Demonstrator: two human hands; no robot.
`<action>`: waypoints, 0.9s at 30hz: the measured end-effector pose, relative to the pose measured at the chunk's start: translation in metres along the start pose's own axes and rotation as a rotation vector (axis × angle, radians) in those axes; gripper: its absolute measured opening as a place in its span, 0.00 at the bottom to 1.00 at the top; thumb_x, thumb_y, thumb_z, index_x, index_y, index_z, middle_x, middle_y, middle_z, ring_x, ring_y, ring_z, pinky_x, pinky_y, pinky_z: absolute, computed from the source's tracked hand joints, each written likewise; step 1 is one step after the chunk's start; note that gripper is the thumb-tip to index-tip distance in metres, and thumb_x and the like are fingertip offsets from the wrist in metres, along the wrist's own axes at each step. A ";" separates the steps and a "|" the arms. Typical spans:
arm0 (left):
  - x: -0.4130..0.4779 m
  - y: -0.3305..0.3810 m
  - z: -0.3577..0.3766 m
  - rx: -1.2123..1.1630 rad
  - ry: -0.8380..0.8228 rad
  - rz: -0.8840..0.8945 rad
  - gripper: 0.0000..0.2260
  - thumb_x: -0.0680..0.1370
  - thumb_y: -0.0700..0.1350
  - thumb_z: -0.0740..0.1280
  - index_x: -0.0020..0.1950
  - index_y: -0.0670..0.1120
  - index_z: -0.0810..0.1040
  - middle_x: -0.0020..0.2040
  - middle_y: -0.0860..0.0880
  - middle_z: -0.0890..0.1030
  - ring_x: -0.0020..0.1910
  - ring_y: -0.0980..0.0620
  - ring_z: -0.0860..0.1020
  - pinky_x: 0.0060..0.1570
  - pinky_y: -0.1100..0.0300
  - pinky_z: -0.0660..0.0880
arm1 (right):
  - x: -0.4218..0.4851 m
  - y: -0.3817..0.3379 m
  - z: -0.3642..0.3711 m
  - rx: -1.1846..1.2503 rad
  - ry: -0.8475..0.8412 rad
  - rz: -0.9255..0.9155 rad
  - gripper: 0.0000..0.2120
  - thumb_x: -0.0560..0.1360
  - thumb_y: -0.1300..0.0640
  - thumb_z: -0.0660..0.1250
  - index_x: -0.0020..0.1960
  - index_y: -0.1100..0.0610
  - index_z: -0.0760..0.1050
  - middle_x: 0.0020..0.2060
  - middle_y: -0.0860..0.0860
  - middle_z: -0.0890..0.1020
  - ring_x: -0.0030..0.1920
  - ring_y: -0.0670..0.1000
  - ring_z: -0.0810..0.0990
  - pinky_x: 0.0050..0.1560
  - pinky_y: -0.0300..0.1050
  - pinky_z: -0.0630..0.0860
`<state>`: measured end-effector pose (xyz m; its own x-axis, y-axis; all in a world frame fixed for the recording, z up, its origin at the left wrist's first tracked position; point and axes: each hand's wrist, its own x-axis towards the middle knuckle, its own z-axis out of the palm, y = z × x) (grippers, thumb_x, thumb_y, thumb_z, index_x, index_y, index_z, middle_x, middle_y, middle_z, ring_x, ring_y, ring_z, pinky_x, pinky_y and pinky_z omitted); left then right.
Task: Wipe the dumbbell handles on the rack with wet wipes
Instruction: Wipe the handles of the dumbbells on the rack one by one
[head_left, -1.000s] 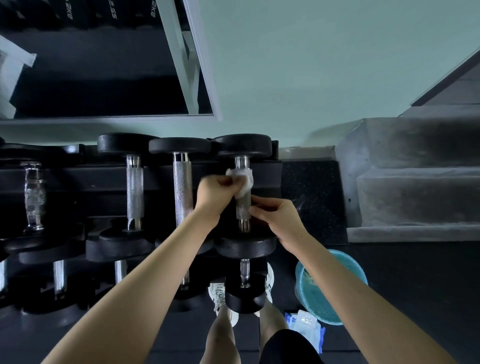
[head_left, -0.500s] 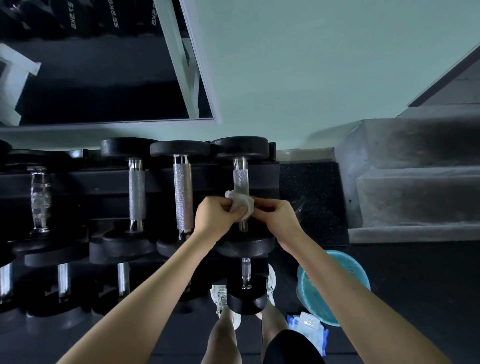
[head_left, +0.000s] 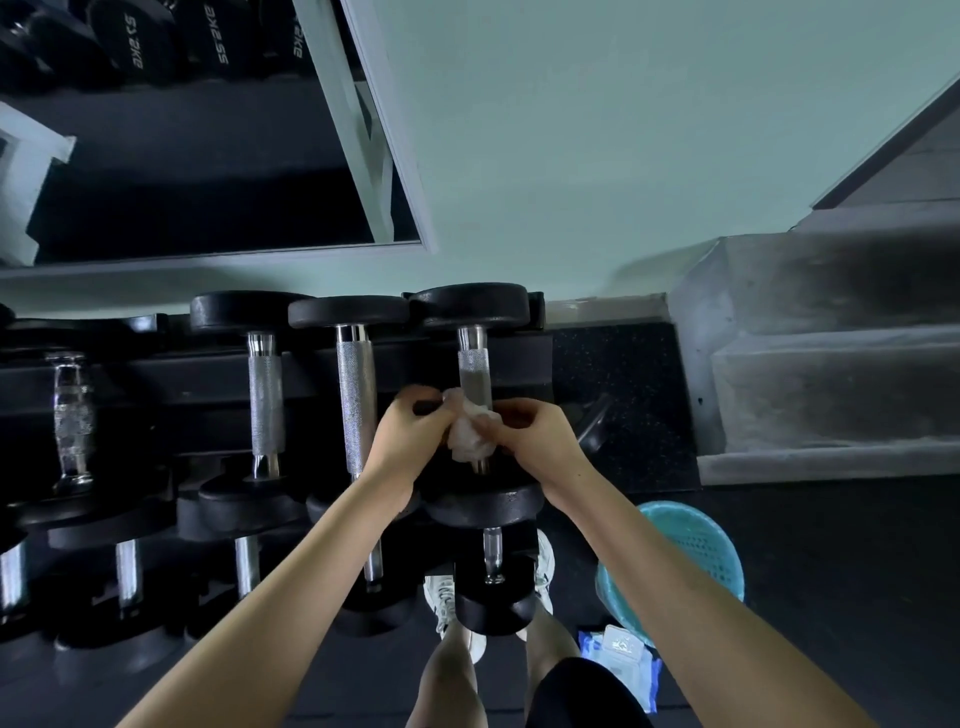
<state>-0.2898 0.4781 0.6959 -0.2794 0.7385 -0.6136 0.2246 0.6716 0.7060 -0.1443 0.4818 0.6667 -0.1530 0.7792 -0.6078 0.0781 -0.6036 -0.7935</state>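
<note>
Whether the handles further left on the rack are wiped, I cannot tell. Left hand and right hand, each grip curled, pinch the bunched wet wipe at the near end of the rack's right-end dumbbell handle, which lies front-to-back and is probably nearly finished.

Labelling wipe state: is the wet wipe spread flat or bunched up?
Bunched. The wet wipe is a crumpled wad against the dumbbell handle, pinched between left hand and right hand.
</note>
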 end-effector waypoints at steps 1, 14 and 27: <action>0.003 0.002 0.001 0.006 -0.011 0.004 0.09 0.76 0.52 0.67 0.51 0.48 0.79 0.49 0.47 0.83 0.48 0.49 0.81 0.49 0.56 0.77 | 0.000 -0.001 0.000 0.008 0.000 0.012 0.17 0.70 0.57 0.75 0.56 0.62 0.79 0.48 0.54 0.84 0.48 0.50 0.83 0.48 0.38 0.79; 0.010 0.010 -0.003 0.217 -0.180 0.043 0.08 0.71 0.43 0.74 0.48 0.41 0.82 0.39 0.49 0.81 0.37 0.56 0.76 0.34 0.72 0.71 | 0.002 -0.006 -0.007 -0.553 0.056 -0.071 0.15 0.63 0.43 0.77 0.38 0.52 0.78 0.34 0.46 0.80 0.37 0.46 0.79 0.40 0.45 0.74; 0.012 0.007 0.002 -0.048 -0.095 0.086 0.12 0.69 0.41 0.76 0.50 0.44 0.81 0.41 0.52 0.81 0.42 0.57 0.79 0.41 0.75 0.73 | 0.017 -0.011 -0.002 -0.449 0.205 -0.128 0.14 0.66 0.44 0.75 0.41 0.54 0.81 0.36 0.47 0.82 0.41 0.50 0.82 0.40 0.48 0.78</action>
<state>-0.2896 0.4915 0.6929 -0.1705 0.7973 -0.5790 0.1983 0.6034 0.7724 -0.1457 0.5013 0.6650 0.0039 0.8864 -0.4628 0.4939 -0.4041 -0.7699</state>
